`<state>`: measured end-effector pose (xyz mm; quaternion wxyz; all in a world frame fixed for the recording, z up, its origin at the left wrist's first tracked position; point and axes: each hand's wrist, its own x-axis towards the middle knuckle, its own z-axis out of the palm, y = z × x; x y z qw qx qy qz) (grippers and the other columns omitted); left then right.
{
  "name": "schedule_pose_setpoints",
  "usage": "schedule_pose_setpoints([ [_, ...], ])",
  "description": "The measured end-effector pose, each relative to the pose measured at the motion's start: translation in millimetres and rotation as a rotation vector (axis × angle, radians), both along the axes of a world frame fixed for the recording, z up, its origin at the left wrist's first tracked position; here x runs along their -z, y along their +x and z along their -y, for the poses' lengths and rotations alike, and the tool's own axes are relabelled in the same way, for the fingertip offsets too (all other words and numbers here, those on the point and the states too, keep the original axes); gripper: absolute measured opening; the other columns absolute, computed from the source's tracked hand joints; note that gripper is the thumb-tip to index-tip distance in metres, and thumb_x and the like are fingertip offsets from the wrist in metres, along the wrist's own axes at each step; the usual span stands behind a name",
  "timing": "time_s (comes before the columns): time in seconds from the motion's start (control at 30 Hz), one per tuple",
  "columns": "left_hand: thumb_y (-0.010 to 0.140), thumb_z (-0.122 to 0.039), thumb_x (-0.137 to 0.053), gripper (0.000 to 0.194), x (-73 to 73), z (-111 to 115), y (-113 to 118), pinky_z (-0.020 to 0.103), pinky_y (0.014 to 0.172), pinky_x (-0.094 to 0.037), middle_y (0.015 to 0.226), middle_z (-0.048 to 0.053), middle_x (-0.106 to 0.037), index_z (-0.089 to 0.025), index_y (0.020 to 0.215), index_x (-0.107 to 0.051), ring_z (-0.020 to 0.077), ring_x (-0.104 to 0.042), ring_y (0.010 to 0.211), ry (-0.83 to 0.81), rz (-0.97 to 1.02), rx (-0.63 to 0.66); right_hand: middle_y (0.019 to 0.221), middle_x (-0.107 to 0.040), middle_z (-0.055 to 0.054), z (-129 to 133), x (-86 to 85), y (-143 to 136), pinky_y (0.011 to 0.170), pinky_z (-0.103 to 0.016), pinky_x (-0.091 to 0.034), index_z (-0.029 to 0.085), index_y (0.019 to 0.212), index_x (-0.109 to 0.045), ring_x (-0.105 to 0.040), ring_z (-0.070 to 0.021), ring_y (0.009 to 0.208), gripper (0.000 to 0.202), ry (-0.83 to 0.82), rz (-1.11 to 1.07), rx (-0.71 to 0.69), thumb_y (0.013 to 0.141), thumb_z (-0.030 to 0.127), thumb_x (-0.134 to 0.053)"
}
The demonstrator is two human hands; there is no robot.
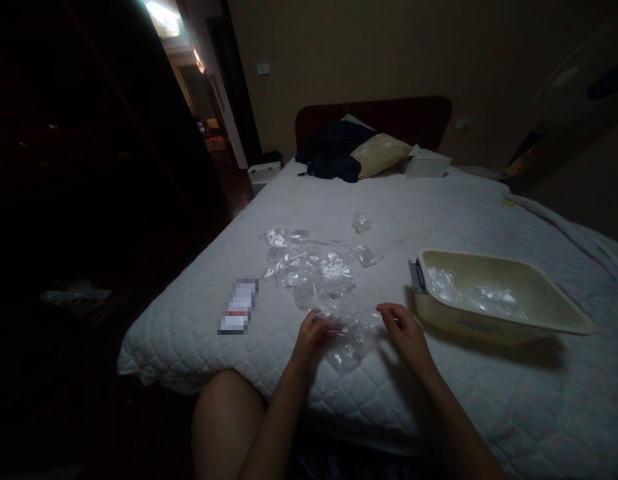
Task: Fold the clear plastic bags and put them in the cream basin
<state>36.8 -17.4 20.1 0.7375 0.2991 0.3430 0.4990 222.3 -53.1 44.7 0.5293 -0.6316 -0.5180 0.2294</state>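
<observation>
Clear crinkled plastic bags [333, 263] lie in a loose pile on the white quilted bed [203, 293]. At the near end of the pile, one clear plastic bag [351, 340] is between my two hands. My left hand [316, 333] has its fingers curled on the bag's left side. On the right, my right hand [399, 320] pinches the bag's edge between thumb and forefinger. A cream plastic bin [509, 327] stands to the right of my right hand, with more clear plastic [479, 297] inside.
A pixelated flat rectangular item [239, 307] lies left of the pile. Farther back are dark cloth [333, 150], a beige pillow [381, 155] and a white box [427, 163] near the headboard [373, 110]. My bare knee [229, 407] is at the bed's near edge.
</observation>
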Motion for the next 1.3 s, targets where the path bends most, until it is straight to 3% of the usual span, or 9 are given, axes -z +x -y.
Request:
schedule_pose_setpoints([
  [0.1, 0.062, -0.036, -0.068, 0.030, 0.8, 3, 3, 0.022, 0.057, -0.044, 0.062, -0.003, -0.056, -0.017, 0.068, -0.046, 0.0119, -0.057, 0.060, 0.045, -0.121, 0.011, 0.086, -0.062, -0.007, 2, 1.0, -9, 0.069, -0.032, -0.048, 0.019, 0.086, -0.061, -0.058, -0.0184, 0.074, 0.032, -0.034, 0.071, -0.043, 0.070, 0.046, -0.057],
  [0.27, 0.060, -0.038, -0.071, 0.035, 7.4, 1, 8, 0.016, 0.046, -0.034, 0.050, -0.006, -0.047, -0.015, 0.056, -0.044, 0.0051, -0.045, 0.046, 0.179, -0.321, -0.036, 0.072, -0.060, -0.004, 5, 5.1, -20, 0.067, -0.031, -0.047, 0.019, 0.071, -0.058, -0.057, -0.0181, 0.070, 0.025, -0.042, 0.058, -0.170, 0.074, 0.043, -0.054],
  [0.47, 0.061, -0.036, -0.070, 0.036, 10.1, -6, 0, 0.023, 0.061, -0.045, 0.070, 0.002, -0.066, -0.017, 0.083, -0.049, 0.0127, -0.061, 0.062, 0.101, -0.152, -0.181, 0.064, -0.059, -0.001, 5, 10.9, -6, 0.060, -0.031, -0.048, 0.020, 0.075, -0.053, -0.059, -0.0178, 0.062, 0.029, -0.041, -0.299, -0.041, 0.069, 0.048, -0.058],
  [0.67, 0.065, -0.031, -0.068, 0.038, 8.5, -9, -3, 0.023, 0.064, -0.046, 0.083, 0.004, -0.067, -0.018, 0.094, -0.048, 0.0125, -0.063, 0.069, 0.057, -0.027, -0.286, 0.064, -0.058, -0.001, 6, 14.3, 1, 0.058, -0.029, -0.047, 0.020, 0.077, -0.051, -0.056, -0.0152, 0.059, 0.024, -0.036, -0.338, -0.001, 0.072, 0.042, -0.056],
  [0.83, 0.066, -0.036, -0.067, 0.038, 7.2, -8, -3, 0.023, 0.055, -0.046, 0.089, 0.006, -0.066, -0.018, 0.093, -0.046, 0.0153, -0.064, 0.071, 0.093, -0.103, -0.333, 0.082, -0.058, -0.004, 8, 17.0, -4, 0.064, -0.032, -0.047, 0.020, 0.088, -0.052, -0.056, -0.0174, 0.072, 0.023, -0.033, -0.208, 0.035, 0.075, 0.039, -0.053],
  [0.97, 0.068, -0.038, -0.065, 0.037, 6.1, -7, -2, 0.024, 0.058, -0.047, 0.090, 0.007, -0.066, -0.018, 0.092, -0.045, 0.0161, -0.064, 0.071, 0.126, -0.162, -0.373, 0.100, -0.052, -0.008, 12, 16.6, -9, 0.075, -0.037, -0.046, 0.020, 0.093, -0.050, -0.052, -0.0213, 0.092, 0.024, 0.119, 0.010, 0.136, 0.073, 0.033, -0.053],
  [1.03, 0.068, -0.038, -0.064, 0.037, 5.4, -6, -2, 0.025, 0.059, -0.048, 0.090, 0.007, -0.066, -0.018, 0.092, -0.045, 0.0165, -0.064, 0.072, 0.128, -0.173, -0.385, 0.102, -0.050, -0.008, 13, 16.0, -11, 0.081, -0.041, -0.043, 0.020, 0.091, -0.051, -0.048, -0.0228, 0.098, 0.021, 0.188, 0.164, 0.174, 0.073, 0.030, -0.053],
  [1.13, 0.068, -0.039, -0.064, 0.036, 4.9, -5, -2, 0.025, 0.059, -0.048, 0.091, 0.007, -0.066, -0.018, 0.092, -0.045, 0.0164, -0.064, 0.071, 0.135, -0.182, -0.400, 0.096, -0.052, -0.008, 14, 14.2, -11, 0.083, -0.042, -0.040, 0.019, 0.091, -0.052, -0.049, -0.0228, 0.095, 0.019, 0.158, 0.281, 0.204, 0.074, 0.029, -0.050],
  [1.3, 0.067, -0.041, -0.065, 0.037, 5.9, -4, 0, 0.026, 0.061, -0.049, 0.091, 0.008, -0.066, -0.018, 0.090, -0.046, 0.0163, -0.064, 0.072, 0.130, -0.205, -0.395, 0.093, -0.057, -0.008, 16, 9.1, -20, 0.082, -0.041, -0.040, 0.022, 0.089, -0.055, -0.052, -0.0229, 0.091, 0.023, 0.159, 0.426, 0.048, 0.074, 0.038, -0.056],
])
